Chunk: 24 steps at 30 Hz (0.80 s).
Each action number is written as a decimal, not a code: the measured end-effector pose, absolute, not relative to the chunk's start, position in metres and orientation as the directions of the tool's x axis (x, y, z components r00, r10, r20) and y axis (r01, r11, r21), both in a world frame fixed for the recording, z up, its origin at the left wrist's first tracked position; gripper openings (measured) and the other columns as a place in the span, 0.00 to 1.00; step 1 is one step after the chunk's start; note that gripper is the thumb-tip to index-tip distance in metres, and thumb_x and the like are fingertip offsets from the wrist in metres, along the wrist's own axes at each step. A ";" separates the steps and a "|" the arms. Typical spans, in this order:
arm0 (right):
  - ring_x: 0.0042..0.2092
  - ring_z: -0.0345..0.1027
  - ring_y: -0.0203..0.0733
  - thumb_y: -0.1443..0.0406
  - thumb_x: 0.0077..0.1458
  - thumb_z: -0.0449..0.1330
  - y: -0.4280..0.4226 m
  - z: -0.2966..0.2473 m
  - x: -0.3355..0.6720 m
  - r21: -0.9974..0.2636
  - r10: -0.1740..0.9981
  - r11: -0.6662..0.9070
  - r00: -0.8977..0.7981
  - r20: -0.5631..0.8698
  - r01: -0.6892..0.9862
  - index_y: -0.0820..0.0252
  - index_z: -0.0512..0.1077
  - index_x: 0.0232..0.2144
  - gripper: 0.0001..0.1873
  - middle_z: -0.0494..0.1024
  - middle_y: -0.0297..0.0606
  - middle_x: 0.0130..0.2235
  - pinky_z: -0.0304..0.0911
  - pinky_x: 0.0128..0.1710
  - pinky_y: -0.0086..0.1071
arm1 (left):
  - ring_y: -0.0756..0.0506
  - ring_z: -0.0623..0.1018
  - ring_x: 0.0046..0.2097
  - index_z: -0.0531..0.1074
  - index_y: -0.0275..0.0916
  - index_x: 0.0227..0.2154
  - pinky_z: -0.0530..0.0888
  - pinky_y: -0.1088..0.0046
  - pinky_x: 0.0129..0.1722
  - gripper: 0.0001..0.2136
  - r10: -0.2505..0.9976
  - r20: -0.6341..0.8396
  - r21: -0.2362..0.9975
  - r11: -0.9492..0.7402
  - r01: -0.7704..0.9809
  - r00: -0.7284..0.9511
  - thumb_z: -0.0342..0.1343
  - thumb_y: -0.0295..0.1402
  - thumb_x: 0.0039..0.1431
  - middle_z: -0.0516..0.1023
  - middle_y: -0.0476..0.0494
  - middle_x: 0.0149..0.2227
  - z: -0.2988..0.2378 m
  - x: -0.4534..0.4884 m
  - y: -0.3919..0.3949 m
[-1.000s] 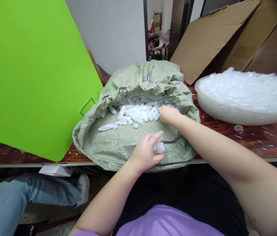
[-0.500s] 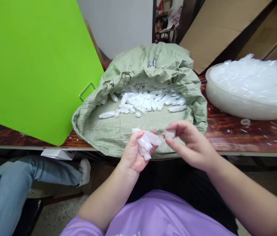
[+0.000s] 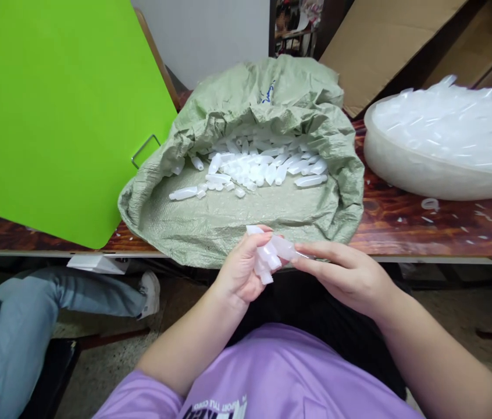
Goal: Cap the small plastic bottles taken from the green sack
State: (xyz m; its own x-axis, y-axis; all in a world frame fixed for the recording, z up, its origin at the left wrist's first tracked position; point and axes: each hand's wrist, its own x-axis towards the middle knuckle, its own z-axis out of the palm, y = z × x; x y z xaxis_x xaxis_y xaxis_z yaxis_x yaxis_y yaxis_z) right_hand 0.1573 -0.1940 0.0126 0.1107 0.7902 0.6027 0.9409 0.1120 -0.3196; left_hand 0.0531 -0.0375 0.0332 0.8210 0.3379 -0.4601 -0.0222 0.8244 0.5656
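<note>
My left hand (image 3: pixel 241 270) is closed around a small bunch of white translucent plastic vials (image 3: pixel 270 256), held just in front of the table edge. My right hand (image 3: pixel 344 276) meets it from the right, with thumb and fingertips pinched on the tip of one vial in the bunch. Behind the hands lies an open green woven sack (image 3: pixel 246 215) on the wooden table (image 3: pixel 424 230). A heap of the same loose vials (image 3: pixel 255 166) spills from its mouth.
A large white basin (image 3: pixel 429 174) heaped with clear plastic pieces stands at the right. A bright green board (image 3: pixel 54 110) leans at the left, with cardboard sheets (image 3: pixel 381 41) at the back. Another person's jeans-clad leg and shoe (image 3: pixel 80 299) show under the table at the left.
My right hand drew back from the heap in the sack with a vial and came to my left hand. Both hands sank a little toward the table edge.
</note>
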 end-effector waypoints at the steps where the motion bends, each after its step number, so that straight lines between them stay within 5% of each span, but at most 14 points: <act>1: 0.46 0.70 0.39 0.71 0.57 0.52 -0.196 0.013 0.157 -0.339 0.809 0.086 0.133 0.572 0.937 0.53 0.70 0.47 0.17 0.74 0.40 0.47 0.68 0.43 0.31 | 0.47 0.75 0.31 0.63 0.37 0.33 0.74 0.71 0.29 0.14 0.328 -0.462 0.565 0.825 -0.013 0.824 0.60 0.28 0.43 0.73 0.46 0.30 0.032 0.053 -0.038; 5: 0.34 0.72 0.37 0.62 0.57 0.55 -0.195 0.013 0.149 -0.468 0.785 -0.099 0.358 0.505 0.878 0.57 0.71 0.42 0.12 0.77 0.38 0.36 0.68 0.33 0.29 | 0.48 0.75 0.31 0.62 0.37 0.32 0.73 0.72 0.31 0.15 0.373 -0.405 0.650 0.760 -0.024 0.834 0.62 0.30 0.42 0.73 0.47 0.30 0.028 0.052 -0.044; 8: 0.23 0.65 0.33 0.59 0.59 0.52 -0.191 0.012 0.143 -0.542 0.742 -0.257 0.523 0.419 0.800 0.59 0.71 0.27 0.14 0.71 0.32 0.21 0.61 0.22 0.27 | 0.50 0.75 0.29 0.62 0.38 0.32 0.72 0.74 0.30 0.15 0.436 -0.309 0.745 0.663 -0.070 0.845 0.62 0.31 0.43 0.74 0.48 0.31 0.025 0.051 -0.050; 10: 0.26 0.66 0.33 0.60 0.59 0.51 -0.189 0.009 0.141 -0.567 0.731 -0.255 0.540 0.416 0.783 0.60 0.70 0.27 0.13 0.72 0.34 0.24 0.62 0.25 0.27 | 0.49 0.75 0.30 0.62 0.38 0.32 0.71 0.75 0.30 0.15 0.479 -0.284 0.771 0.629 -0.100 0.830 0.62 0.31 0.44 0.74 0.48 0.32 0.024 0.051 -0.053; 15: 0.37 0.69 0.35 0.65 0.55 0.58 -0.191 0.000 0.138 -0.588 0.690 -0.115 0.490 0.532 0.801 0.59 0.66 0.45 0.14 0.74 0.37 0.37 0.67 0.37 0.27 | 0.47 0.76 0.36 0.62 0.38 0.33 0.71 0.74 0.32 0.15 0.545 -0.251 0.791 0.592 -0.155 0.800 0.62 0.30 0.44 0.74 0.47 0.35 0.027 0.051 -0.053; 20: 0.46 0.69 0.39 0.74 0.54 0.56 -0.202 0.000 0.145 -0.344 0.671 0.032 0.235 0.703 0.939 0.55 0.67 0.48 0.20 0.73 0.41 0.45 0.68 0.45 0.32 | 0.48 0.76 0.33 0.62 0.37 0.31 0.72 0.74 0.31 0.14 0.462 -0.253 0.786 0.610 -0.098 0.850 0.61 0.31 0.45 0.75 0.47 0.34 0.030 0.048 -0.048; 24: 0.50 0.68 0.42 0.72 0.57 0.52 -0.208 0.010 0.156 -0.160 0.752 0.189 -0.038 0.658 0.969 0.51 0.69 0.48 0.19 0.75 0.38 0.46 0.68 0.46 0.35 | 0.49 0.76 0.31 0.62 0.37 0.32 0.71 0.74 0.31 0.13 0.406 -0.283 0.779 0.626 -0.038 0.869 0.61 0.31 0.45 0.75 0.46 0.34 0.028 0.046 -0.044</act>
State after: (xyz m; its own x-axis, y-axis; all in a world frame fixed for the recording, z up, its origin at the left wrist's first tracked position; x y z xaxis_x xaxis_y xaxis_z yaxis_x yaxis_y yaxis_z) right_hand 0.1563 -0.2077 0.0096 -0.0383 0.7520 0.6580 0.9689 0.1890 -0.1596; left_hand 0.0461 -0.0442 0.0280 0.8689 0.4059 -0.2833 -0.0382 0.6256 0.7792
